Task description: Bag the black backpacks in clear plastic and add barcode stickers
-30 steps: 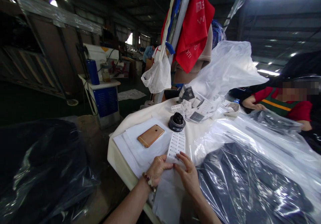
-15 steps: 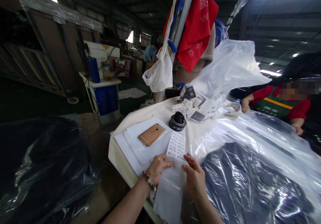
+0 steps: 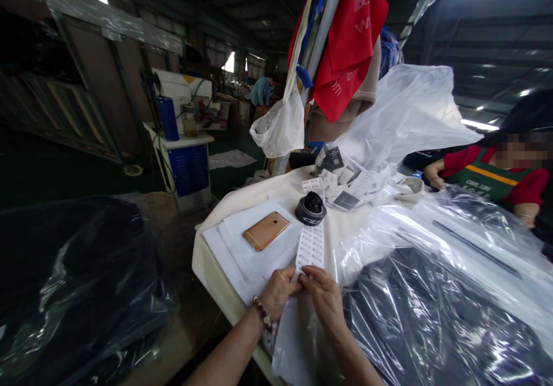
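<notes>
A strip of barcode labels (image 3: 310, 246) runs toward me from under a roll of dark tape (image 3: 310, 213) on the cream-covered table. My left hand (image 3: 279, 294), with a beaded bracelet at the wrist, is closed on the left edge of the strip. From the other side, my right hand (image 3: 323, 296) pinches at the strip, its fingertips meeting the left thumb. Below the hands the bare white backing (image 3: 296, 340) hangs toward the table's near edge. Left of the strip, a gold phone (image 3: 266, 230) lies on white paper sheets (image 3: 235, 253).
A dark garment in clear plastic (image 3: 415, 311) covers the table's right side. Paper tags (image 3: 345, 187) are heaped behind the tape, near a pole hung with a red cloth (image 3: 349, 46). A co-worker in a green apron (image 3: 484, 178) stands at the far right.
My right hand has moved left onto the label strip, and its fingers have closed beside my left thumb. The whole view has shifted slightly.
</notes>
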Available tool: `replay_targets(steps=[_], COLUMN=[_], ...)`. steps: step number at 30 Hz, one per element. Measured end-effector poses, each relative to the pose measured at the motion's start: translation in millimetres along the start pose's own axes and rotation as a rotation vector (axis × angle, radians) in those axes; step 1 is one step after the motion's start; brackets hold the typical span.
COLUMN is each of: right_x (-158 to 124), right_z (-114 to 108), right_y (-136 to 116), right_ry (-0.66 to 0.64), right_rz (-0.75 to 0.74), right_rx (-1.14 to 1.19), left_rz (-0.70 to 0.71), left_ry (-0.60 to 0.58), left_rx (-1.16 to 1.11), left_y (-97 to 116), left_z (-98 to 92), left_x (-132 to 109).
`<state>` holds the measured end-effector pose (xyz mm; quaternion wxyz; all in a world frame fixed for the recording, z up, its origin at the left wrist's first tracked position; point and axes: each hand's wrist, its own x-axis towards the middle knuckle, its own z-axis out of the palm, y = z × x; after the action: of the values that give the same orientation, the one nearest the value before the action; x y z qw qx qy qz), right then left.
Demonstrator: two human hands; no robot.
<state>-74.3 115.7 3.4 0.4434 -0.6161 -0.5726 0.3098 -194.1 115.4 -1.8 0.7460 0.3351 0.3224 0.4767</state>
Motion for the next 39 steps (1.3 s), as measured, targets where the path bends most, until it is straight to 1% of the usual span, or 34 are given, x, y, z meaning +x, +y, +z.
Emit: replay_targets(steps=[3, 6, 10, 13, 17, 21, 22, 23, 24, 25, 26, 28, 29, 30, 31, 32, 33, 35, 36, 37, 39], right_x=[1.5, 0.1, -1.4, 0.3, 4.4, 1.1, -2.1, -6.2, -11.2, -16.8, -22.9, -35.8, -42.3, -48.5, -54.4, -59.6, -64.3, -71.9, -75.1, -78.1, -83.6], right_z=[0.3, -0.6, -3.1, -5.0, -6.1, -9.7, -12.7, -17.0, -23.0, -30.6, -39.7, -60.5, -71.0, -80.9, -89.5, -96.7, -102.4, -110.0, -112.6, -114.9, -119.8], right_y=[2.0, -5.2, -17.1, -18.7, -15.4, -20.8, -23.6, -26.4, -29.0, -31.0, -32.3, -33.5, -33.7, -34.0, -34.4, -34.9, -35.5, -36.6, -36.9, -37.0, -36.4], right_ry=[-0.026, -0.024, -0.003, 0.03, 0.055, 0.109, 0.135, 0.163, 0.199, 0.241, 0.287, 0.37, 0.398, 0.418, 0.429, 0.44, 0.447, 0.46, 0.476, 0.494, 0.524], right_rz=[0.085, 0.196, 0.324, 0.391, 0.443, 0.418, 0.388, 0.318, 0.196, 0.022, -0.184, -0.589, -0.733, -0.832, -0.895, -0.933, -0.955, -0.977, -0.99, -1.002, -1.021], right_rx=[0.109, 0.215, 0.349, 0.437, 0.537, 0.566, 0.557, 0.51, 0.416, 0.275, 0.096, -0.278, -0.415, -0.517, -0.593, -0.646, -0.684, -0.72, -0.716, -0.702, -0.666], left_rz=[-0.006, -0.031, -0.062, -0.08, -0.109, -0.097, -0.086, -0.071, -0.049, -0.019, 0.022, 0.151, 0.234, 0.301, 0.335, 0.329, 0.281, 0.121, 0.049, -0.008, -0.081], left_ry=[0.008, 0.015, 0.037, 0.039, 0.03, 0.011, 0.004, -0.002, -0.002, 0.019, 0.074, 0.262, 0.366, 0.438, 0.456, 0.415, 0.336, 0.152, 0.079, 0.03, -0.012], left_rx=[0.01, 0.02, 0.026, 0.016, 0.0, -0.003, -0.003, -0.004, -0.005, 0.003, 0.028, 0.172, 0.289, 0.415, 0.521, 0.585, 0.596, 0.513, 0.456, 0.406, 0.354], left_y=[-0.7, -3.1, -7.4, -9.8, -10.4, -6.4, -4.8, -3.0, -1.0, 1.1, 3.5, 9.8, 13.8, 18.4, 23.4, 28.4, 33.2, 40.1, 41.7, 42.1, 39.6], left_z=[-0.1, -0.7, -2.3, -3.7, -4.1, -2.9, -2.9, -3.0, -3.0, -2.8, -1.9, 3.4, 8.6, 15.6, 24.5, 34.9, 46.5, 70.4, 81.5, 91.4, 107.0], left_x=[-0.4, 0.0, 1.7, 2.6, 1.9, 1.1, 0.8, 0.1, -1.1, -3.2, -6.3, -15.6, -21.6, -28.2, -34.9, -41.3, -47.1, -56.1, -59.2, -61.5, -64.2])
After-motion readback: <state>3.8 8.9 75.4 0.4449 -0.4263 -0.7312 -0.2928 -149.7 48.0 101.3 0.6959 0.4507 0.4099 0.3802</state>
